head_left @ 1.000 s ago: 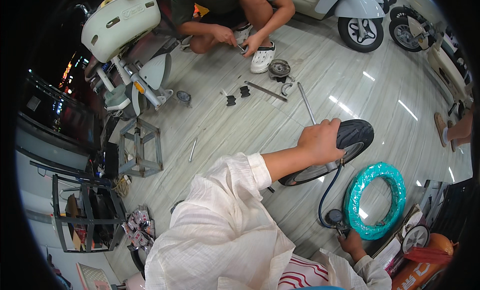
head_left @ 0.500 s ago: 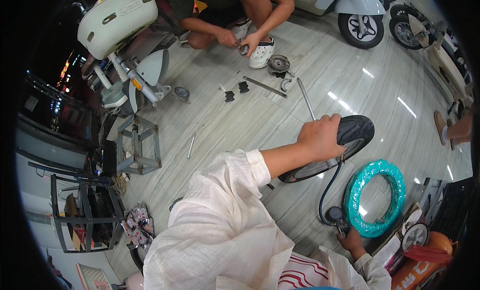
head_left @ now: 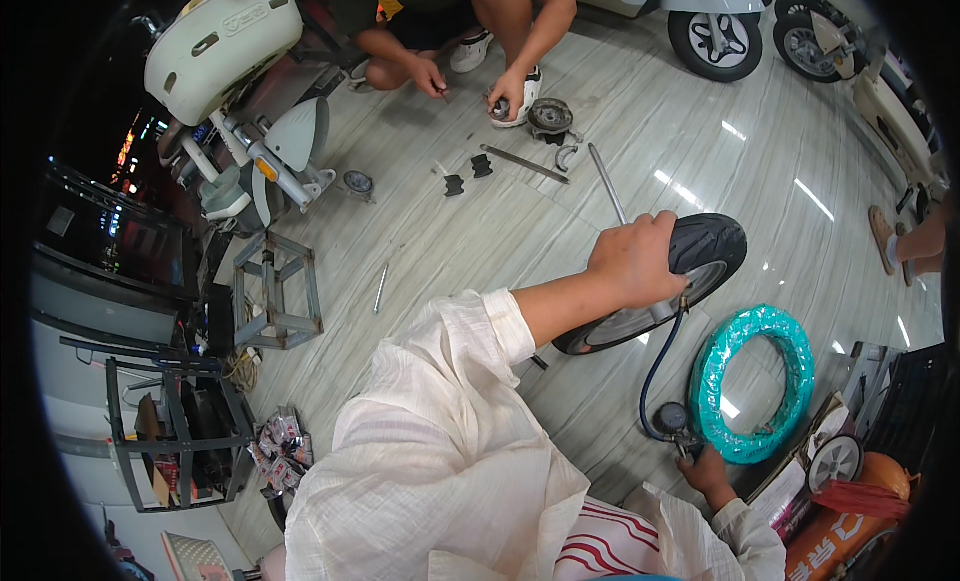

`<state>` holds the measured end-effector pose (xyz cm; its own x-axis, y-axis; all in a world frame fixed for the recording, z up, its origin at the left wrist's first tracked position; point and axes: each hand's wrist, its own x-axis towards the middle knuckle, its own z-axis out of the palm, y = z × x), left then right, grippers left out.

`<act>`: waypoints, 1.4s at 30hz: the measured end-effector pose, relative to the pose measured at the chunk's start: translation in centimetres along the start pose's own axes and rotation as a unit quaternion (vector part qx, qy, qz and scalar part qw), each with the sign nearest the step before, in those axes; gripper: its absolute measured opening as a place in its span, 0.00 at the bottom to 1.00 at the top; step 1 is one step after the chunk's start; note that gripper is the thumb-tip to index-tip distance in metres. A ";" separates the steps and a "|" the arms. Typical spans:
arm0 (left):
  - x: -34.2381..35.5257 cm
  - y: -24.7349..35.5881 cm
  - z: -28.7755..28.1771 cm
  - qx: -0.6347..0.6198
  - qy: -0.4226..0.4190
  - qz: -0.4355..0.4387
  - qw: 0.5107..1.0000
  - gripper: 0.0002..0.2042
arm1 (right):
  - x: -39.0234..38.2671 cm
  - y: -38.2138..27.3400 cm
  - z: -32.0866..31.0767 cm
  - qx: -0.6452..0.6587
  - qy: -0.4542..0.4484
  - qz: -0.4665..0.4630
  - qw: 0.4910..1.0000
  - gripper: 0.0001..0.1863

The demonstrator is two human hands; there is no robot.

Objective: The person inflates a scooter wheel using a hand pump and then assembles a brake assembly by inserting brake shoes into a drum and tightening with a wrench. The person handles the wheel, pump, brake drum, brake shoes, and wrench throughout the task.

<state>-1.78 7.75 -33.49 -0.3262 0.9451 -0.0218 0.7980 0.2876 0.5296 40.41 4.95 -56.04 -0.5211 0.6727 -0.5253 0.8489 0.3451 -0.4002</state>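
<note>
My left hand (head_left: 635, 261) is closed on a wheel (head_left: 712, 241) with a black tyre, held upright on the floor with a long silver axle (head_left: 605, 177) sticking out of it. A black hose (head_left: 652, 377) runs from near that hand's thumb to a dial inflator gauge (head_left: 671, 417). Low at the right, my right hand (head_left: 702, 473) is closed on the gauge's metal handle. Beside the gauge lies a turquoise wrapped ring (head_left: 706, 381), like a tyre in wrapping.
A co-worker (head_left: 540, 26) squats ahead among loose parts (head_left: 550, 116) and a bar (head_left: 525, 165). A pale scooter (head_left: 215, 56) and steel stand (head_left: 277, 291) are left; parked scooters (head_left: 715, 46) back right; someone's feet (head_left: 888, 241) right; an orange cylinder (head_left: 830, 541) lower right.
The co-worker's two hands have moved apart, one now low over the shoe with a part in it. My hands keep their grips; the whole view has shifted slightly.
</note>
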 end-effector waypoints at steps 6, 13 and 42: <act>0.0 -0.1 0.3 0.008 0.002 -0.001 1.000 0.30 | -0.1 -0.1 0.1 0.000 0.001 0.005 1.000 0.32; 0.1 -0.3 0.3 0.008 0.004 0.002 1.000 0.30 | 0.0 -0.2 -0.2 0.021 0.006 -0.011 1.000 0.33; 0.3 -0.1 0.0 0.009 -0.007 -0.009 1.000 0.31 | 0.2 -0.1 -0.1 0.015 -0.026 0.027 0.999 0.34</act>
<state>-1.95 7.97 -33.52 -0.3336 0.9417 -0.0431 0.8013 0.3074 0.5132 40.30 5.11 -56.01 -0.4794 0.6539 -0.5853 0.8732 0.2886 -0.3928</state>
